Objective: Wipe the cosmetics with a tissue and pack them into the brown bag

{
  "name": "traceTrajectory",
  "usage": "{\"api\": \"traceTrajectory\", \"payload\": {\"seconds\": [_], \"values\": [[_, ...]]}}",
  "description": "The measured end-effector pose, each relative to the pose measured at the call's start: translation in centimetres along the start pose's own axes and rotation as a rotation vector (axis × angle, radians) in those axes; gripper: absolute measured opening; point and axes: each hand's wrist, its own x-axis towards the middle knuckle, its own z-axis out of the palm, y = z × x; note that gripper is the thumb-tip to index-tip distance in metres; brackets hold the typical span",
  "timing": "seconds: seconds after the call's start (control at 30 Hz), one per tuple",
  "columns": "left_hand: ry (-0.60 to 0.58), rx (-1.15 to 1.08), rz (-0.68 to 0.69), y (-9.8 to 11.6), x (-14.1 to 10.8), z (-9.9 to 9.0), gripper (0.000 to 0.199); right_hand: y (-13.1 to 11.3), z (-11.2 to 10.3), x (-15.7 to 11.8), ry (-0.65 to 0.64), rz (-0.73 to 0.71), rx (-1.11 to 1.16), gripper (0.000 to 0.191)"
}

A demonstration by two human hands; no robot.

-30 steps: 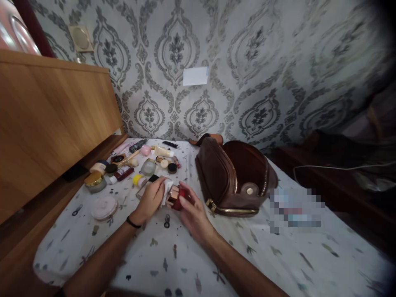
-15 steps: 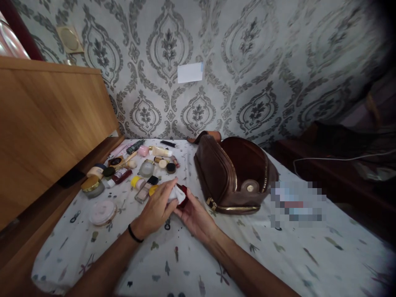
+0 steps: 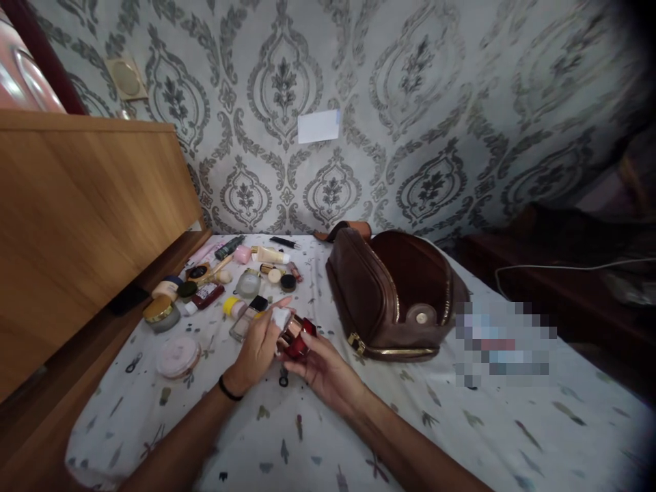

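Note:
My right hand [image 3: 328, 372] is closed around a small shiny red cosmetic jar [image 3: 308, 333] with a copper-coloured band. A crumpled white wipe [image 3: 280, 317] is pinched in my left hand [image 3: 256, 350], pressed up against the jar's copper end. Both hands are close together above the patterned white sheet [image 3: 287, 437]. Just behind my left hand lie a clear bottle with a black cap [image 3: 240, 326] and a yellow-capped container [image 3: 230, 305]. To the right of the hands stands a brown leather bag [image 3: 359, 283], unzipped, its flap hanging open.
Several cosmetics are spread at the left, among them a gold-lidded jar [image 3: 160, 313], a round pale compact [image 3: 178, 357], a frosted jar [image 3: 249, 283] and a cream tube [image 3: 270, 255]. A wooden cabinet [image 3: 92, 239] borders the left side. A blurred-out item [image 3: 502, 345] lies right of the bag.
The red jar has turned, so its copper band and more of its red side now show. The wipe has shifted slightly left and up; the view has moved a little.

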Motion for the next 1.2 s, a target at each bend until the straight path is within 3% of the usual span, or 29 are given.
{"api": "traceTrajectory", "payload": {"seconds": [0.1, 0.2, 0.57, 0.67, 0.8, 0.87, 1.03, 1.2], "values": [[-0.106, 0.099, 0.206, 0.0, 0.0, 0.1, 0.044, -0.1, -0.2, 0.3, 0.022, 0.020, 0.095, 0.048], [-0.163, 0.148, 0.282, -0.1, 0.1, 0.0, 0.047, 0.0, -0.3, 0.3, 0.022, 0.031, 0.130, 0.042], [0.033, -0.050, -0.088, 0.0, -0.4, -0.1, 0.043, 0.5, 0.1, -0.2, 0.059, 0.035, 0.064, 0.051], [0.036, -0.048, -0.023, -0.2, -0.5, -0.1, 0.040, 0.2, 0.2, -0.1, 0.041, 0.034, 0.097, 0.051], [-0.083, 0.023, 0.207, -0.3, -0.3, -0.2, 0.039, -0.2, 0.2, 0.0, 0.035, 0.051, 0.171, 0.050], [-0.114, 0.052, 0.251, -0.4, -0.2, -0.2, 0.039, -0.3, 0.2, 0.1, 0.030, 0.076, 0.200, 0.049], [-0.089, 0.061, 0.121, -0.7, -0.2, -0.4, 0.039, 0.6, 0.2, 0.1, 0.002, 0.098, 0.175, 0.055], [-0.028, 0.028, 0.005, -1.0, -0.4, -0.3, 0.040, 1.4, 0.2, -0.1, 0.024, 0.033, 0.120, 0.047]]}}
